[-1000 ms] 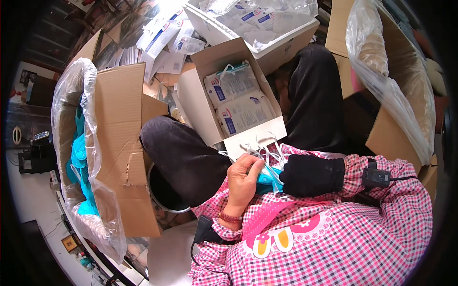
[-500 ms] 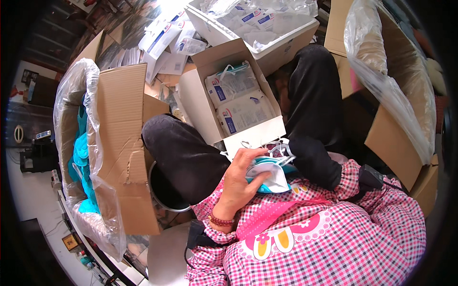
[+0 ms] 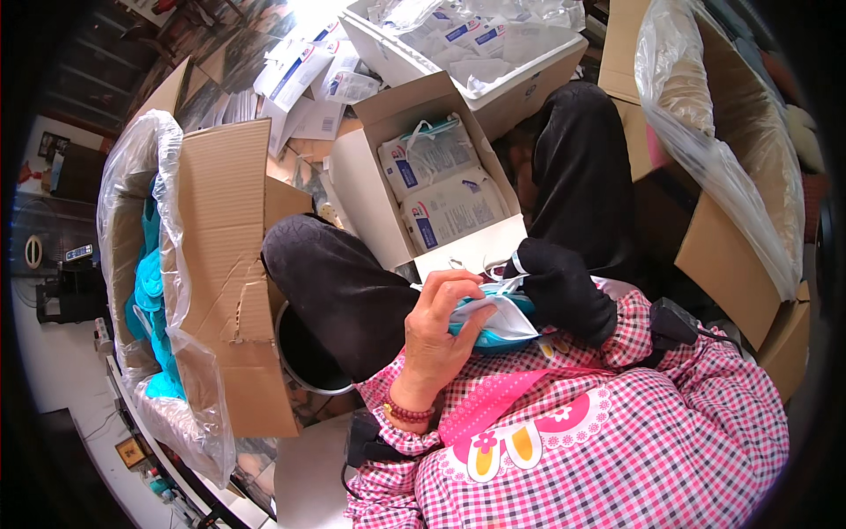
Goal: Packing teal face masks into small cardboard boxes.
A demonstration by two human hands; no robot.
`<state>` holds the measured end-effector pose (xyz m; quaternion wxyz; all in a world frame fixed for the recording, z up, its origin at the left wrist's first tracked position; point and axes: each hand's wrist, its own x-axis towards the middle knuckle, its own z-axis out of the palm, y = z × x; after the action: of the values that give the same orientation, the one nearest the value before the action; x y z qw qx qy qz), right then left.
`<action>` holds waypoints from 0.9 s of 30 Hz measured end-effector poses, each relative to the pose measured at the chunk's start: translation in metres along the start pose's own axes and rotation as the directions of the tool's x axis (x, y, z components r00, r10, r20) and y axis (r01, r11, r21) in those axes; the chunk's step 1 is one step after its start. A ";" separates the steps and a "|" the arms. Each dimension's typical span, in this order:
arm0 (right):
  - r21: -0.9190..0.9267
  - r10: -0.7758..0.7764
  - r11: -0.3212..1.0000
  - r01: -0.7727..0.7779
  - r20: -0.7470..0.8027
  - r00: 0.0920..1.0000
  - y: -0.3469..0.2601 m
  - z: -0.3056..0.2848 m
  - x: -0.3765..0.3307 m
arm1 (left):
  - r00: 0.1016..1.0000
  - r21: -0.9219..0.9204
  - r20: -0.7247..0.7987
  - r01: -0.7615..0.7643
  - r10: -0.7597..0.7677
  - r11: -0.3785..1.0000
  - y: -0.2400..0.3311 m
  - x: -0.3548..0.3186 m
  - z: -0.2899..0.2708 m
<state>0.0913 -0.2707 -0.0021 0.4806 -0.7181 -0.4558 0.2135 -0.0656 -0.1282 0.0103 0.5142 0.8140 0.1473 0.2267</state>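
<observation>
In my lap I hold a small bundle of teal and white face masks point(image 3: 498, 319) with both hands. My left hand point(image 3: 441, 322) is bare, wears a bead bracelet and curls over the bundle's left side. My right hand point(image 3: 564, 286), in a black glove, grips the bundle's right end, where white ear loops stick out. Just beyond my hands, between my knees, stands an open cardboard box point(image 3: 374, 203) holding clear packets of masks point(image 3: 441, 185).
On my left is a tall cardboard box point(image 3: 229, 256) lined with a plastic bag and filled with teal masks point(image 3: 145, 291). A white bin of packets point(image 3: 529, 79) stands ahead. Another bag-lined box point(image 3: 731, 229) is on my right. A metal pot point(image 3: 304, 357) sits under my left knee.
My gloved right hand has come up from across my lap to the bundle's right end. My left hand has shifted its grip over the masks, and more white now shows.
</observation>
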 end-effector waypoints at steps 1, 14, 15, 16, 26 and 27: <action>0.029 0.010 1.000 -0.010 -0.011 1.000 0.001 0.002 0.000 | 1.000 0.009 0.014 0.001 -0.001 1.000 -0.001 0.000 0.000; -0.395 -0.177 0.858 0.328 0.372 0.911 0.045 0.028 0.009 | 0.932 0.337 0.302 -0.299 0.198 0.893 0.019 0.002 0.003; -0.397 -0.172 0.859 0.323 0.371 0.913 0.051 0.034 0.006 | 0.908 0.332 0.344 -0.356 0.239 0.873 0.015 -0.005 0.007; -0.422 -0.080 0.873 0.244 0.369 0.926 0.055 0.042 0.002 | 0.908 0.329 0.344 -0.354 0.238 0.875 0.014 -0.010 0.010; -0.498 0.160 0.867 -0.024 0.233 0.959 0.094 0.079 0.002 | 0.814 -0.039 0.423 -0.422 0.398 0.906 0.047 -0.026 0.018; -0.449 -0.027 0.882 0.143 0.254 0.967 0.099 0.081 -0.004 | 0.893 0.059 0.333 -0.341 0.304 0.938 0.046 -0.031 0.014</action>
<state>0.0735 -0.2464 -0.1267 0.2452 -0.7601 -0.5794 0.1622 -0.0840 -0.1734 0.0397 0.4382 0.8813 -0.0620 0.1655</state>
